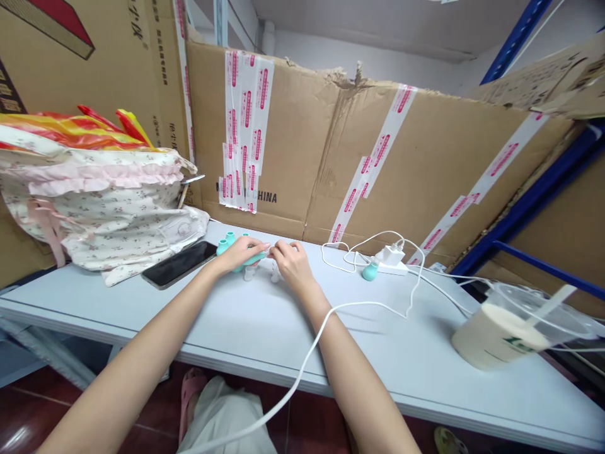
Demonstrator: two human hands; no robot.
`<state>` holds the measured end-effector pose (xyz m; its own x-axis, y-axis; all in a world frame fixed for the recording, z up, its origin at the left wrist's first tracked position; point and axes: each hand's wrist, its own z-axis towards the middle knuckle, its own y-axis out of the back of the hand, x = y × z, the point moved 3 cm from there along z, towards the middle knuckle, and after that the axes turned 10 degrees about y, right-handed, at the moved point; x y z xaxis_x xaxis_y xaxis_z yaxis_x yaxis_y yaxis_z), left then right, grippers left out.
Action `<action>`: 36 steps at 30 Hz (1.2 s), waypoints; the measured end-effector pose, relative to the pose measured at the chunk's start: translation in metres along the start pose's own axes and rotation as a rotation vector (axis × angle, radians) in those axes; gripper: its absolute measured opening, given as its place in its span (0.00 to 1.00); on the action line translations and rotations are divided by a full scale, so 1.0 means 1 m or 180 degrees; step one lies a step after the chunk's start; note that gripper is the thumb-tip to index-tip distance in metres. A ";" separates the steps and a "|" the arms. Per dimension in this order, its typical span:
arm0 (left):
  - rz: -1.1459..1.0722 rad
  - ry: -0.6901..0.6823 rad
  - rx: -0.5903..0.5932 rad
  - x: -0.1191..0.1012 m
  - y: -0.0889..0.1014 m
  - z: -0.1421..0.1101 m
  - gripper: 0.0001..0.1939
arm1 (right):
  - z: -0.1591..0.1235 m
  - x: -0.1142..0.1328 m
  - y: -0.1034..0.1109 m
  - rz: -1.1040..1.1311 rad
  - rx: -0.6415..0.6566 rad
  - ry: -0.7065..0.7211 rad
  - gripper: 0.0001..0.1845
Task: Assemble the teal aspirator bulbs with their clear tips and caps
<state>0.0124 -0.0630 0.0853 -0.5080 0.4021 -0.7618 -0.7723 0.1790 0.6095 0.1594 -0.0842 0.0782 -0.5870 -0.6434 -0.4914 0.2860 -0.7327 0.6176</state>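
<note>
My left hand (241, 253) is closed around a smooth teal piece (256, 258), which shows below its fingers. Its fingertips meet those of my right hand (292, 263), whose fingers are pinched together; whatever is between them is too small to make out. Close behind my left hand stand several teal bulb-shaped pieces (222, 246) with round open tops, partly covered by the hand. Small clear pieces (249, 272) are on the table under the hands. Farther right, a single teal bulb (370, 270) with a clear neck sits apart.
A black phone (179, 265) lies left on the grey table (227, 328), beside a floral cloth bag (127, 208). A white charger (390, 255) sits on a power strip; its white cable (302, 366) loops across my right forearm. A drink cup (501, 334) stands right. Cardboard (293, 145) walls the back.
</note>
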 end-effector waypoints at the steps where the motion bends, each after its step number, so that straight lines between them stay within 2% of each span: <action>1: 0.0006 -0.0016 -0.0041 0.000 0.000 0.000 0.24 | 0.000 0.000 -0.001 0.0013 0.0032 -0.0072 0.11; 4: 0.0056 -0.0083 -0.0140 0.000 0.000 0.001 0.24 | 0.001 0.000 -0.003 0.0157 0.0121 -0.0212 0.11; 10: 0.0013 -0.0093 -0.0089 0.002 0.000 0.003 0.26 | 0.005 0.002 -0.003 0.0204 0.0295 -0.0300 0.11; 18: -0.0381 0.0039 -0.0254 0.011 -0.006 0.007 0.25 | 0.001 -0.001 -0.004 0.0156 -0.0024 -0.0421 0.08; 23: -0.0590 -0.0108 -0.0496 -0.004 -0.008 0.003 0.25 | -0.002 -0.010 0.008 -0.0008 -0.0268 -0.0360 0.11; 27: -0.0869 -0.0211 -0.0529 -0.014 -0.009 -0.003 0.24 | 0.000 -0.010 0.021 -0.0196 -0.0400 -0.0377 0.12; 36: -0.0464 -0.0179 -0.0666 -0.009 -0.002 -0.005 0.24 | 0.011 -0.003 0.020 -0.0406 -0.0037 -0.0233 0.08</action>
<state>0.0163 -0.0709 0.0897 -0.3680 0.4360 -0.8213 -0.9009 0.0515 0.4310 0.1588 -0.0951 0.0987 -0.6727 -0.5272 -0.5192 0.2140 -0.8103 0.5455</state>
